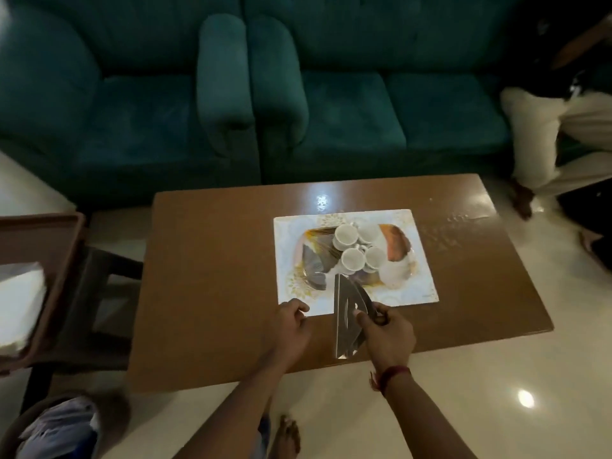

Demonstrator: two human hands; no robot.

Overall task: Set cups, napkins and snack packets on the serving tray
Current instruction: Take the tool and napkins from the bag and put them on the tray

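- Step in hand, by the look of it: adding a snack packet to the tray.
- Pinching a silver foil packet by its right edge, between thumb and curled fingers of the right hand.
- Holding it up on edge, tip over the near rim of the tray, lower end over the table.
- Curling the fingers of the left hand over the tray's near-left corner, apparently to steady it.
- Four white cups already on the tray, bunched at its middle, touching or nearly so.
- Cannot tell whether the orange and grey patches around the cups are packets or printed pattern.
- A blurred white stack, probably napkins, well apart at far left in a brown holder; no napkin plainly seen on the tray, so likely a step not yet done.
- Next, as a judgement: carry the packet forward past the rim, lay it flat on bare tray just in front of the cups, then loosen the pinch.
- Calls for keeping the tip clear of the nearest cup: light, close-packed, probably easy to knock.
- Calls also for a firm left hand at the corner, against sliding the tray on the glossy table.
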